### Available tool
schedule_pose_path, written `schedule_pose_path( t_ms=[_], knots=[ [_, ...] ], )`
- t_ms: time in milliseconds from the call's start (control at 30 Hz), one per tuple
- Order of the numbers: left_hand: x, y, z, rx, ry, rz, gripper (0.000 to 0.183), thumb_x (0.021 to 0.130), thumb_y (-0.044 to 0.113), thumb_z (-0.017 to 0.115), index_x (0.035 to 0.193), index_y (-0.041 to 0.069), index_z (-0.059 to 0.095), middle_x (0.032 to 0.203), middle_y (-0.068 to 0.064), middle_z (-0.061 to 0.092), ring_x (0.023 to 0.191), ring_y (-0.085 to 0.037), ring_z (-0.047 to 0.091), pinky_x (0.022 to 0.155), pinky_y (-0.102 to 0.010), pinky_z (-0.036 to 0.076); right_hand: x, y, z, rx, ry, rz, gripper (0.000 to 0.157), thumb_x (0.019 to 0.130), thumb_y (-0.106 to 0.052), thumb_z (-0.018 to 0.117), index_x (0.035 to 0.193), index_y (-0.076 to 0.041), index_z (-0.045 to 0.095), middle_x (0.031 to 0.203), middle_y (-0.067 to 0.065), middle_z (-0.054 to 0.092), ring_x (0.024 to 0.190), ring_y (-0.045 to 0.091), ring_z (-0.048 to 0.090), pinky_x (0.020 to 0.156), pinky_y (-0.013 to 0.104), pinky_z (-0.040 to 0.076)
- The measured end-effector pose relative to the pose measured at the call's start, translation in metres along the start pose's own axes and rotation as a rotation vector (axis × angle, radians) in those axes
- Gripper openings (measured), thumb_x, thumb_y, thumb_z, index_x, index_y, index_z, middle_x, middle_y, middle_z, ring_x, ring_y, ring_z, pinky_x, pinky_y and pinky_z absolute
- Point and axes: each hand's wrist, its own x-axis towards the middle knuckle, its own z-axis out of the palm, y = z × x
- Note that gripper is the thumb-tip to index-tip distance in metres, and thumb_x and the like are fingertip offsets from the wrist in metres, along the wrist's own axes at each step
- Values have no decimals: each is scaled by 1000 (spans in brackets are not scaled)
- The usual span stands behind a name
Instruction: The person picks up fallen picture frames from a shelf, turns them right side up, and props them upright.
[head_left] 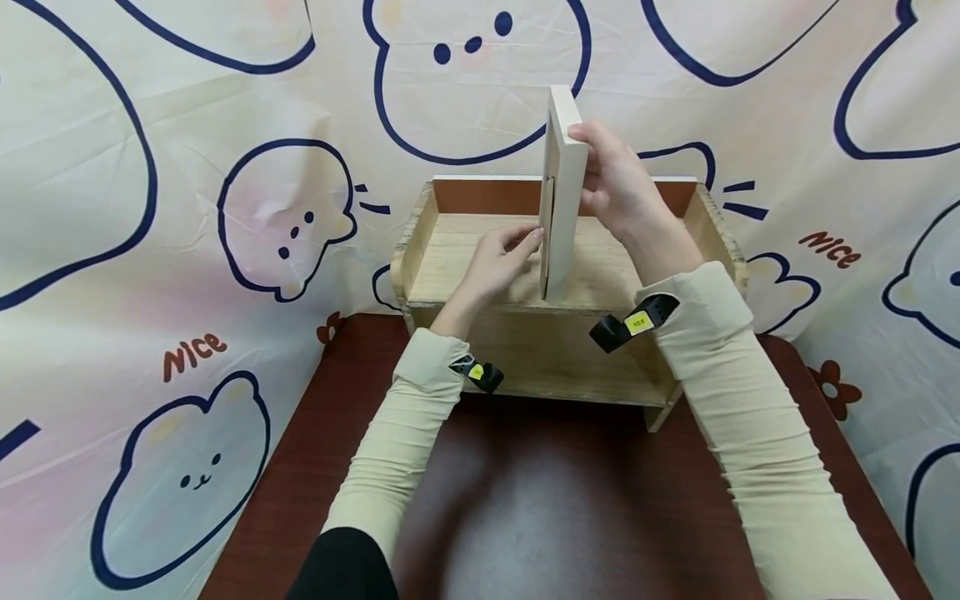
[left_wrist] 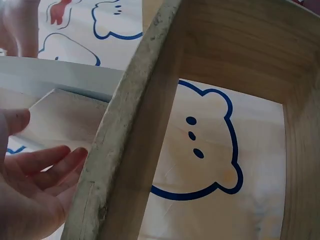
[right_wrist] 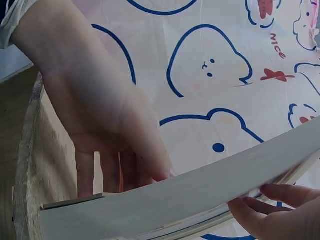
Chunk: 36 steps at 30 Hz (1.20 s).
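Holding a white frame (head_left: 572,221) upright over the top board of a wooden shelf unit (head_left: 555,358), near its front edge. Runs close to vertical along its long axis, turning a broad face toward the left hand (head_left: 498,262) and a narrow long edge toward the head camera. Cannot tell whether touching the board at the lower end. Gripped near the upper end by the right hand (head_left: 618,183), with fingers closed around the narrow edge. Reached from the other side by the left hand, with fingers loosely bent and partly spread, fingertips at the broad face; cannot tell how firmly touching.

Set on a dark reddish-brown tabletop (head_left: 540,500), slightly glossy toward the front: the shelf unit, with pale side walls and a reddish strip along the back. Enclosed behind and at both sides by a pale cloth (head_left: 300,108), printed with navy-outlined cartoon animals and red-brown flowers.

Reads "NICE" in red-brown lettering on the cloth, to the left and again to the right. Strapped at the cream sleeves (head_left: 397,425), black wrist devices (head_left: 611,333) with yellow labels (head_left: 640,322), too small to read.
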Motion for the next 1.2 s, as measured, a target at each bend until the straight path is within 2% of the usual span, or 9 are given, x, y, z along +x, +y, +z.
schedule_pose_path(
  t_ms=[200, 333, 833, 967, 1200],
  knots=[
    [6, -2, 1, 79, -40, 41, 32, 93, 20, 55, 118, 0, 60, 107, -13, 63, 90, -15, 57, 72, -22, 47, -2, 0, 1, 4, 0, -12, 51, 86, -25, 53, 131, -4, 41, 125, 13, 45, 111, 22, 44, 93, 30, 37],
    [7, -5, 0, 97, -57, 49, 32, 92, 20, 56, 117, 0, 60, 105, -12, 64, 88, -14, 56, 73, -20, 44, -3, 1, 1, 0, 1, -22, 46, 86, -25, 52, 127, -4, 44, 119, 12, 47, 106, 21, 45, 90, 29, 38],
    [9, -4, -17, 181, -130, 69, 33, 94, 21, 51, 116, -2, 58, 99, -13, 62, 85, -17, 56, 74, -23, 45, -2, 4, 0, -26, 5, -39, 49, 88, -26, 50, 130, -3, 42, 120, 13, 47, 106, 22, 45, 92, 29, 37],
    [9, -2, -23, 218, -132, 71, 32, 94, 20, 51, 116, -2, 58, 99, -14, 62, 86, -18, 55, 75, -23, 44, -2, 4, 1, -27, 2, -31, 50, 88, -26, 50, 131, -3, 41, 125, 14, 46, 109, 22, 45, 93, 30, 37],
    [11, 0, -30, 233, -119, 65, 32, 93, 19, 52, 116, -2, 59, 95, -13, 62, 81, -15, 54, 68, -22, 44, -2, 4, 1, -26, 6, -34, 50, 88, -26, 50, 131, -2, 42, 128, 16, 46, 111, 23, 45, 93, 29, 37]
  ],
)
